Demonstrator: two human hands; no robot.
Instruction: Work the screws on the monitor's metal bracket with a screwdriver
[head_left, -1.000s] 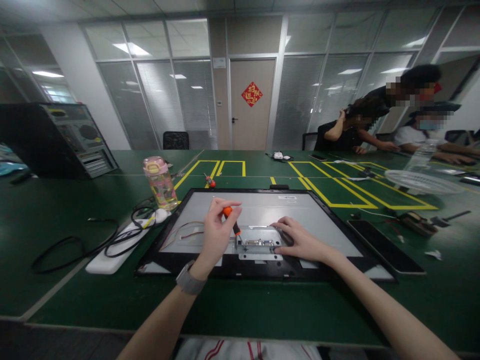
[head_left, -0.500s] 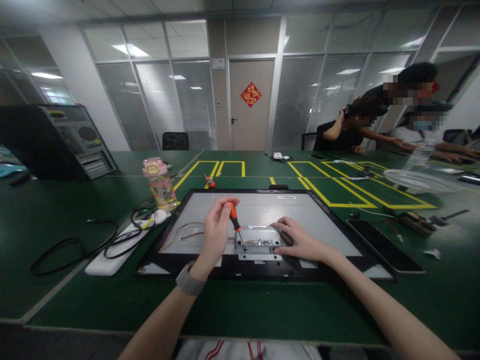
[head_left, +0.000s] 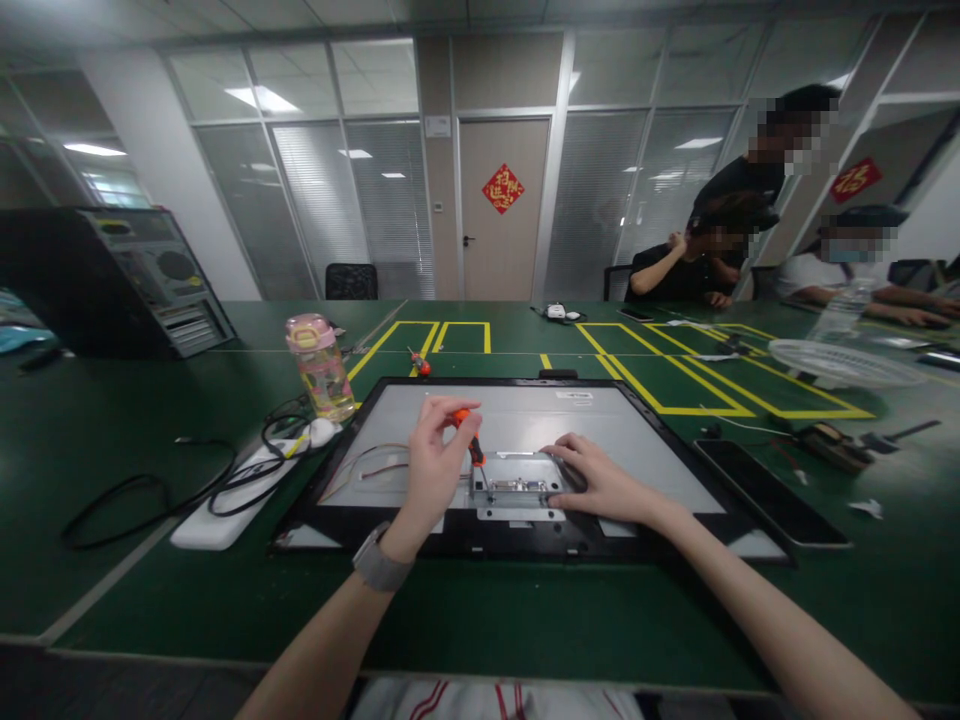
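Note:
My left hand (head_left: pixel 437 462) is closed around the orange and black handle of a screwdriver (head_left: pixel 475 447). The screwdriver leans, its tip down at the left end of a metal bracket (head_left: pixel 517 468) that carries connector ports. Around the right end of this bracket are the fingers of my right hand (head_left: pixel 592 480), thumb on the near edge and fingers on the far edge. Under the bracket lies a flat display panel (head_left: pixel 630 420) with a grey back and black frame. Thin wires (head_left: pixel 382 468) run over the panel left of the bracket.
Left of the panel are a pink-lidded bottle (head_left: pixel 319 370), a white power strip (head_left: pixel 232 505) and black cable. A computer case (head_left: pixel 112 280) stands farther left. On the right lie a phone (head_left: pixel 769 490) and a white basket lid (head_left: pixel 844 362). Several people are at the far right.
My left fingers have shifted on the screwdriver handle, which now stands slightly more upright. My right hand keeps its place. At the back right, a person leaning over has straightened up.

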